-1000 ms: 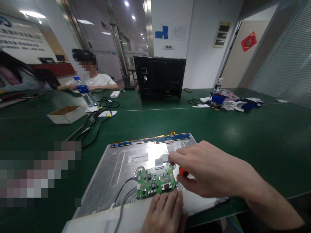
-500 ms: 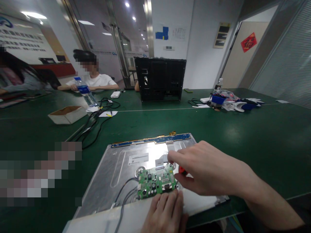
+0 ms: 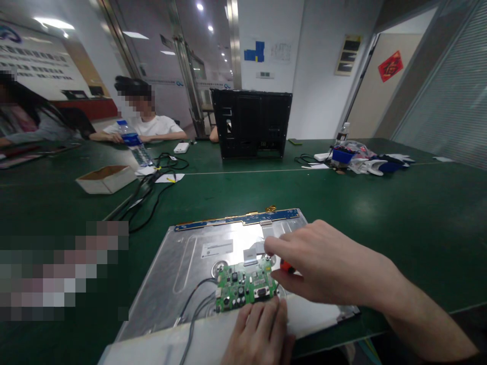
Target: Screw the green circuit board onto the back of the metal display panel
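A green circuit board point(image 3: 245, 284) lies on the metal back of a display panel point(image 3: 160, 284). My right hand point(image 3: 327, 261) is closed around a screwdriver point(image 3: 286, 266); part of its red handle shows, and its thin shaft points down at the board's right near corner. The tip itself is too small to make out. My left hand point(image 3: 258, 332) rests with fingers stretched out along the board's near edge, by the grey-black connector point(image 3: 262, 292). A flat ribbon cable point(image 3: 250, 255) joins the board's far side, and dark cables point(image 3: 194, 299) run from its left side.
A white sheet point(image 3: 152, 342) covers the panel's near part, and a blue strip board point(image 3: 228, 221) lines its far edge. Beyond stand a black monitor housing point(image 3: 253, 124), an open box point(image 3: 106, 180), a bottle point(image 3: 135, 144) and tangled cables point(image 3: 152, 195). Other people sit across the table.
My right hand and the red screwdriver handle have shifted and turned very slightly. My left hand, the circuit board and the panel stay in place.
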`<state>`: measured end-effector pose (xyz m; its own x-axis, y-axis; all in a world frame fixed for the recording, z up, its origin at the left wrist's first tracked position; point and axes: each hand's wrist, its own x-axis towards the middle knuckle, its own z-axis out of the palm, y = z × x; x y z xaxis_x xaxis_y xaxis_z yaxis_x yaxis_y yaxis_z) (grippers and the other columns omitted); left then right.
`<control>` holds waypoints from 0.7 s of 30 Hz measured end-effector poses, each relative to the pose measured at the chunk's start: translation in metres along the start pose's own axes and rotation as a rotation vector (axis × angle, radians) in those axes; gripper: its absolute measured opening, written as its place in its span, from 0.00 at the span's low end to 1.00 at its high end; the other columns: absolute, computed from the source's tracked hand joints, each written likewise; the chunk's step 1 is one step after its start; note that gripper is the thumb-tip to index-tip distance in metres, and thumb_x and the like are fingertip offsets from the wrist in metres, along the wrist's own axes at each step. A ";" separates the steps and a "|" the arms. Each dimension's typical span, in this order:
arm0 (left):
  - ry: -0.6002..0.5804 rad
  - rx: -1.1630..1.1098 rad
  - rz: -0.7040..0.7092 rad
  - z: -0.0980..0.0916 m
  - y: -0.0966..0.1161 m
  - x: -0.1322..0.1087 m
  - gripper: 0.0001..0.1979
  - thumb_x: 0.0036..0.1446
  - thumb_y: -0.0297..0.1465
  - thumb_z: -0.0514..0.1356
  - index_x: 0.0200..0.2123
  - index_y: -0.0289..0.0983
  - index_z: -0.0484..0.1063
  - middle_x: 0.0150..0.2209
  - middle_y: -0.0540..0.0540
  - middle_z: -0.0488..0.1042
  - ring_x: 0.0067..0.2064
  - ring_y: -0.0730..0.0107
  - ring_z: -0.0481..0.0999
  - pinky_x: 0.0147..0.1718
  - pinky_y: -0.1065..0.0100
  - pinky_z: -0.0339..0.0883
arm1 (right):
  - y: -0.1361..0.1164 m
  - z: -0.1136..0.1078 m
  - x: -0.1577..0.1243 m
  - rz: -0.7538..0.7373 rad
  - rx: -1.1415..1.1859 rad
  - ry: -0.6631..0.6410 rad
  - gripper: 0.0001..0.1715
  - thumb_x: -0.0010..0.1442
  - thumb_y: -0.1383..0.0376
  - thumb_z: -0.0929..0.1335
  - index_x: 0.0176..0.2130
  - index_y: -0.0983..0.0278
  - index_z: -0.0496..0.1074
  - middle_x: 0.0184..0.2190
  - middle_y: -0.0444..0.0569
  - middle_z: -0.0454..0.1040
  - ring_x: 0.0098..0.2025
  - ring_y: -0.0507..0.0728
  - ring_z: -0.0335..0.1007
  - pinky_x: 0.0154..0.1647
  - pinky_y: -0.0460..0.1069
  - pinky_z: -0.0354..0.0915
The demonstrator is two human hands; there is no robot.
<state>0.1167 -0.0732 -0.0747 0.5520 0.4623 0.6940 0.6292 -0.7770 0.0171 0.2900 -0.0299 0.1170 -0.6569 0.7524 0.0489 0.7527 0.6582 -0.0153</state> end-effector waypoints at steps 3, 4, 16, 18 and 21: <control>-0.011 0.010 0.005 0.001 0.000 -0.001 0.10 0.65 0.28 0.52 0.45 0.35 0.72 0.37 0.44 0.78 0.39 0.63 0.75 0.45 0.62 0.62 | -0.001 -0.003 -0.003 -0.038 0.048 -0.005 0.05 0.60 0.65 0.66 0.39 0.62 0.66 0.31 0.45 0.77 0.27 0.55 0.70 0.23 0.48 0.48; -0.012 0.012 0.006 0.001 0.000 -0.001 0.10 0.65 0.28 0.53 0.44 0.36 0.72 0.37 0.45 0.78 0.39 0.63 0.75 0.45 0.61 0.62 | -0.001 -0.004 -0.004 -0.038 0.055 -0.011 0.07 0.60 0.64 0.67 0.39 0.62 0.66 0.31 0.46 0.77 0.28 0.55 0.70 0.24 0.48 0.49; -0.003 -0.011 -0.025 0.001 0.001 -0.001 0.11 0.66 0.29 0.52 0.45 0.35 0.73 0.40 0.44 0.79 0.39 0.63 0.75 0.44 0.61 0.61 | 0.003 -0.005 -0.004 -0.053 0.057 -0.060 0.05 0.60 0.67 0.66 0.39 0.62 0.66 0.32 0.45 0.77 0.29 0.54 0.70 0.25 0.48 0.51; -0.019 -0.008 -0.032 0.000 0.001 -0.001 0.11 0.66 0.28 0.52 0.45 0.35 0.73 0.40 0.45 0.79 0.40 0.63 0.75 0.45 0.61 0.61 | 0.003 -0.006 -0.006 -0.064 0.081 -0.068 0.07 0.60 0.65 0.68 0.40 0.62 0.66 0.33 0.46 0.77 0.31 0.55 0.72 0.26 0.48 0.53; -0.018 -0.003 -0.027 -0.001 0.002 0.000 0.11 0.66 0.28 0.52 0.46 0.34 0.73 0.39 0.44 0.79 0.40 0.63 0.75 0.45 0.62 0.61 | 0.001 -0.004 -0.004 -0.008 0.048 -0.056 0.13 0.62 0.57 0.70 0.41 0.62 0.66 0.31 0.46 0.77 0.30 0.57 0.73 0.25 0.48 0.52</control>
<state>0.1170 -0.0751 -0.0736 0.5446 0.4908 0.6801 0.6423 -0.7655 0.0380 0.2935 -0.0322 0.1212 -0.6656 0.7463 -0.0069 0.7451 0.6640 -0.0634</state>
